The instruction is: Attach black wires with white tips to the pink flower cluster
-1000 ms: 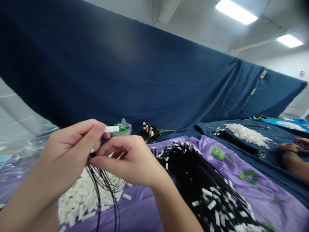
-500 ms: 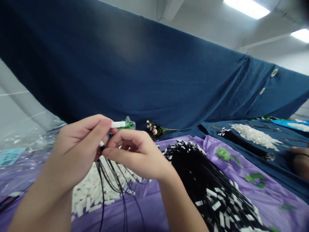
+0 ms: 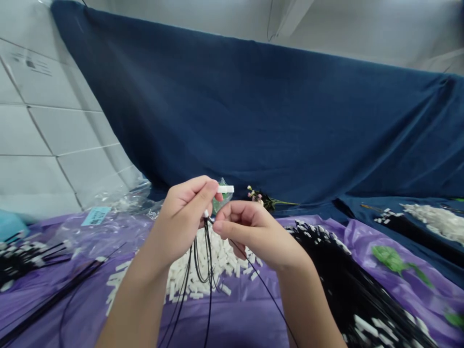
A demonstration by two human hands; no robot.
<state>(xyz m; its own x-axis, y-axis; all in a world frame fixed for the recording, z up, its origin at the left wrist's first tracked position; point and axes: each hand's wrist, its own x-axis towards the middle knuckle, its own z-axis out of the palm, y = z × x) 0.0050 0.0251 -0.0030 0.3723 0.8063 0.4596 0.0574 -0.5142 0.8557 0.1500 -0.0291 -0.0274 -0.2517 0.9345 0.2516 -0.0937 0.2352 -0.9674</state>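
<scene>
My left hand [image 3: 186,220] pinches a small white rectangular piece [image 3: 226,189] between thumb and forefinger, its free end pointing right. Several thin black cords [image 3: 209,251] hang below from the same hand, with another white bit [image 3: 206,213] at their top. Close by on the right, my right hand [image 3: 259,232] has thumb and forefinger together on a black cord [image 3: 268,288], which trails down past the wrist. The fingertips partly hide where this cord starts. Under both hands lies a heap of loose white pieces [image 3: 224,258].
Purple sheeting [image 3: 232,324] covers the work surface. Black cords with white ends [image 3: 337,270] are piled at right, and another bundle [image 3: 21,256] lies at left. Clear plastic bags [image 3: 116,227], dried flowers [image 3: 257,195] and green leaves [image 3: 391,258] lie around. A dark blue cloth [image 3: 253,111] hangs behind.
The view has swung left, so the hands appear farther right. My right hand has drawn slightly away from the left, and a cord now stretches down below it.
</scene>
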